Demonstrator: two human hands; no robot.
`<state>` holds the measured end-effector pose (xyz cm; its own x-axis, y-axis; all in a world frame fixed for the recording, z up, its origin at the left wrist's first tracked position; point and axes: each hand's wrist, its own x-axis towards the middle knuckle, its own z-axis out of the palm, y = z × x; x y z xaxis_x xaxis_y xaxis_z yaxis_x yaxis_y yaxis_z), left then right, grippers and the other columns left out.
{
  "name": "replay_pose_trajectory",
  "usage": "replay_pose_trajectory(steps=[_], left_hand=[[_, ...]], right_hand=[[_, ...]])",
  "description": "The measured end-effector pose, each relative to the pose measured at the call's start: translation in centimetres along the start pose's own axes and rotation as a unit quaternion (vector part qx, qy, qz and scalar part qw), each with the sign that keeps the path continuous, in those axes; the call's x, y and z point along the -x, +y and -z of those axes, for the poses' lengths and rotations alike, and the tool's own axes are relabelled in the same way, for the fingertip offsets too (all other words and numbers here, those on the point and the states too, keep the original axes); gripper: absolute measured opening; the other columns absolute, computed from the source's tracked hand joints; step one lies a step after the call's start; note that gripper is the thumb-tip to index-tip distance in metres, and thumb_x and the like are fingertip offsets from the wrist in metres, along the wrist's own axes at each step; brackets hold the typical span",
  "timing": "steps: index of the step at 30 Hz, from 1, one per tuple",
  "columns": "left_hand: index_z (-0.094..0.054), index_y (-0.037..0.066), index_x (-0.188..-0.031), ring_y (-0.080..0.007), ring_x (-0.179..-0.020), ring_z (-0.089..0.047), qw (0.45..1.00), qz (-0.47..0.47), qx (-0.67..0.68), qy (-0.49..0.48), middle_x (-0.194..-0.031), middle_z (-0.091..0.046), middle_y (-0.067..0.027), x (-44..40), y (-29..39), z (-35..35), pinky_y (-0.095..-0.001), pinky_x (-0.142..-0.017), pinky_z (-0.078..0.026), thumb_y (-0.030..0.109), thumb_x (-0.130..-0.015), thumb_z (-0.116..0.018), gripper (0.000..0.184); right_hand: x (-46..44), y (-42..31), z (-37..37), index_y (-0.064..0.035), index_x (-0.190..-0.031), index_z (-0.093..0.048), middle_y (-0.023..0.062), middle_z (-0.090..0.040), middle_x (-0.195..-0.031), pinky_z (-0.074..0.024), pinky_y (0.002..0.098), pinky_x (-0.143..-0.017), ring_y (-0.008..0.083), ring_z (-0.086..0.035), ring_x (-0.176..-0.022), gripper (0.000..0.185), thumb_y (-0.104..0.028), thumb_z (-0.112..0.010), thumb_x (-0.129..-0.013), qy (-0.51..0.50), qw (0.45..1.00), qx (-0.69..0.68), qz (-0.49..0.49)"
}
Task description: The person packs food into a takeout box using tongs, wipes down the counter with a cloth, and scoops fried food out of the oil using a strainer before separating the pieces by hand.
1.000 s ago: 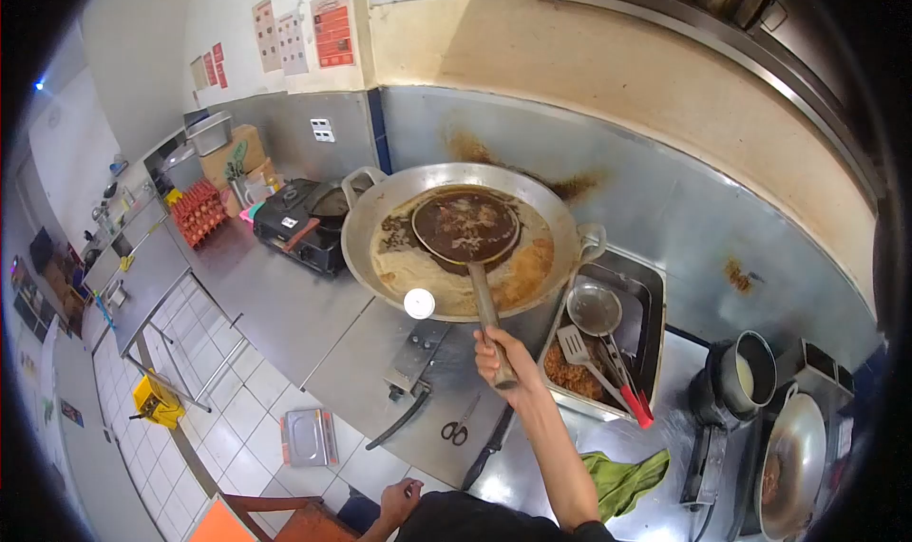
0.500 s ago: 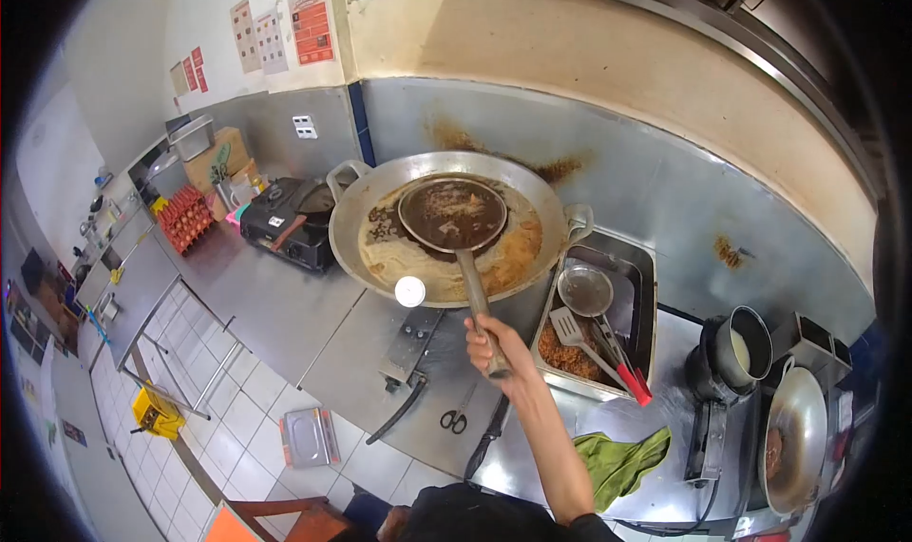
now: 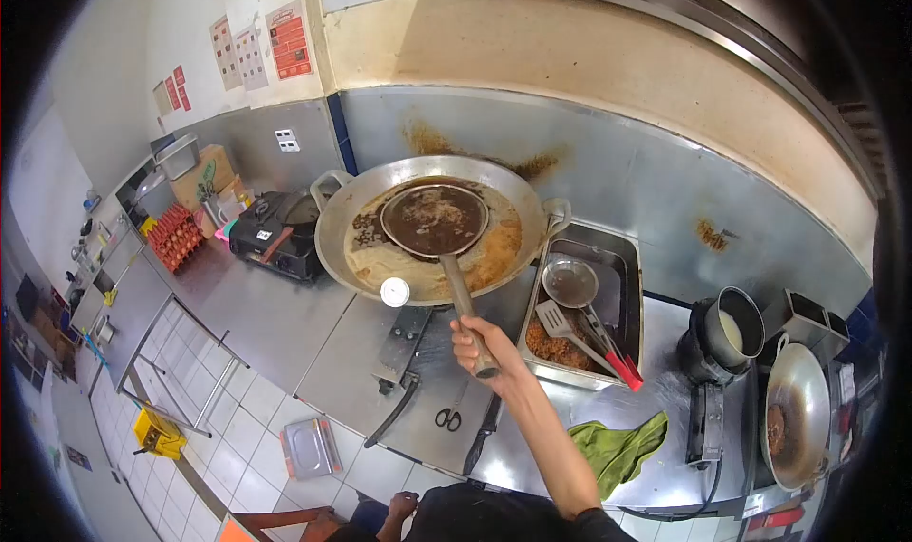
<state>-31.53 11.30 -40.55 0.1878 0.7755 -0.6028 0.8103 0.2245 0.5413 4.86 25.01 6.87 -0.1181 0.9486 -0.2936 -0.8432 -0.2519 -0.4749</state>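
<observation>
My right hand point(image 3: 491, 347) is wrapped round the thick handle of a round mesh strainer point(image 3: 435, 217). The strainer's head sits within a large wok point(image 3: 332, 233) of foamy brown oil, with bits of crumb showing on the mesh; whether it dips into the oil I cannot tell. A white dial thermometer point(image 3: 394, 292) is at the wok's near rim. Low at the bottom edge, my left hand point(image 3: 404, 505) shows small and partly cut off beside my dark clothing, its fingers curled with nothing visible in them.
Right of the wok, a steel tray point(image 3: 635, 300) holds brown crumbs, a smaller strainer point(image 3: 570, 284), a slotted turner point(image 3: 560, 322) and red-tipped tongs point(image 3: 624, 371). A green cloth point(image 3: 617, 452), scissors point(image 3: 449, 417), a pot point(image 3: 736, 328) and another wok point(image 3: 798, 418) lie around. Left stands a black portable stove point(image 3: 271, 238).
The view has shifted slightly, so the wok and tray appear further left. My right hand keeps its hold on the strainer. My left hand shows more clearly at the bottom edge.
</observation>
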Motion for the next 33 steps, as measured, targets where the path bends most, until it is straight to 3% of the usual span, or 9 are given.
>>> replay_pose_trajectory(steps=[11,13,16,18,23,25,27,29,33], left_hand=[[-0.074,0.008,-0.103,-0.0402,-0.102,-0.065,0.989,-0.106,-0.095,-0.032,-0.104,-0.067,-0.0261,-2.3,-3.6,-3.0,-0.0461,-0.091,-0.051,0.039,-0.085,-0.060,0.038],[-0.073,0.005,-0.103,-0.0410,-0.103,-0.064,0.999,-0.004,-0.044,0.006,-0.104,-0.067,-0.0258,-0.5,-1.1,-1.5,-0.0471,-0.090,-0.051,0.038,-0.087,-0.058,0.040],[-0.071,0.002,-0.101,-0.0436,-0.092,-0.066,0.963,-0.190,-0.190,-0.001,-0.098,-0.068,-0.0257,-0.7,-1.0,-0.4,-0.0489,-0.080,-0.052,0.039,-0.089,-0.052,0.044],[-0.074,0.007,-0.097,-0.0378,-0.083,-0.069,0.994,-0.096,-0.055,0.015,-0.086,-0.069,-0.0222,1.4,1.8,0.7,-0.0457,-0.072,-0.053,0.033,-0.090,-0.052,0.035],[-0.074,0.009,-0.092,-0.0313,-0.070,-0.069,0.995,-0.061,-0.023,0.079,-0.073,-0.069,-0.0174,5.6,10.2,4.8,-0.0409,-0.065,-0.053,0.028,-0.091,-0.056,0.027],[-0.072,0.006,-0.088,-0.0297,-0.059,-0.065,0.985,-0.135,0.019,0.103,-0.062,-0.064,-0.0138,8.8,17.3,7.8,-0.0400,-0.060,-0.051,0.030,-0.093,-0.058,0.028],[-0.068,0.004,-0.084,-0.0277,-0.058,-0.062,0.976,-0.194,0.046,0.091,-0.061,-0.062,-0.0107,10.6,24.0,9.0,-0.0383,-0.057,-0.049,0.030,-0.093,-0.060,0.028],[-0.064,0.004,-0.094,-0.0305,-0.068,-0.065,0.941,-0.322,-0.002,0.102,-0.079,-0.067,-0.0119,8.8,26.9,7.5,-0.0407,-0.062,-0.051,0.030,-0.089,-0.065,0.027],[-0.058,0.005,-0.106,-0.0343,-0.080,-0.067,0.927,-0.324,-0.156,0.107,-0.098,-0.066,-0.0157,5.8,30.3,3.4,-0.0449,-0.070,-0.052,0.030,-0.085,-0.068,0.034]], right_hand=[[-1.7,-0.4,1.7,-0.0038,-0.106,-0.049,-0.0018,-0.044,-0.070,-0.0359,0.0230,-0.045,0.0062,-0.041,-0.052,0.026,-0.029,-0.051,-0.100,-0.028,1.000,-0.008,-0.009],[-2.4,-0.4,2.2,-0.0031,-0.109,-0.050,0.0010,-0.050,-0.074,-0.0420,0.0249,-0.049,0.0100,-0.049,-0.056,0.036,-0.038,-0.050,-0.100,-0.044,0.999,-0.020,-0.005],[1.7,0.7,1.3,-0.0017,-0.115,-0.051,0.0035,-0.057,-0.081,-0.0479,0.0278,-0.054,0.0151,-0.057,-0.063,0.049,-0.048,-0.048,-0.099,0.062,0.998,0.010,0.026],[4.1,2.4,3.7,-0.0004,-0.120,-0.052,0.0054,-0.061,-0.087,-0.0517,0.0317,-0.060,0.0189,-0.062,-0.069,0.060,-0.055,-0.046,-0.098,0.031,0.998,0.052,0.004],[15.3,13.4,16.0,-0.0006,-0.120,-0.055,0.0074,-0.064,-0.085,-0.0506,0.0273,-0.055,0.0149,-0.061,-0.061,0.042,-0.037,-0.052,-0.100,0.171,0.962,0.209,-0.029],[20.6,18.1,20.9,-0.0017,-0.113,-0.061,0.0126,-0.067,-0.085,-0.0534,0.0316,-0.057,0.0196,-0.065,-0.064,0.031,-0.029,-0.055,-0.098,0.384,0.877,0.288,-0.016],[25.5,21.9,25.9,-0.0006,-0.108,-0.060,0.0147,-0.067,-0.080,-0.0530,0.0392,-0.063,0.0286,-0.066,-0.066,0.028,-0.024,-0.061,-0.093,0.501,0.669,0.548,0.033],[28.3,21.4,27.5,-0.0013,-0.104,-0.059,0.0154,-0.066,-0.075,-0.0509,0.0459,-0.068,0.0361,-0.065,-0.069,0.025,-0.020,-0.063,-0.089,0.581,0.636,0.508,0.001],[28.0,14.7,28.7,-0.0046,-0.136,-0.045,0.0246,-0.045,-0.133,-0.0332,0.0540,-0.101,0.0424,-0.041,-0.124,0.065,-0.031,-0.071,-0.083,0.617,0.429,0.635,0.179]])
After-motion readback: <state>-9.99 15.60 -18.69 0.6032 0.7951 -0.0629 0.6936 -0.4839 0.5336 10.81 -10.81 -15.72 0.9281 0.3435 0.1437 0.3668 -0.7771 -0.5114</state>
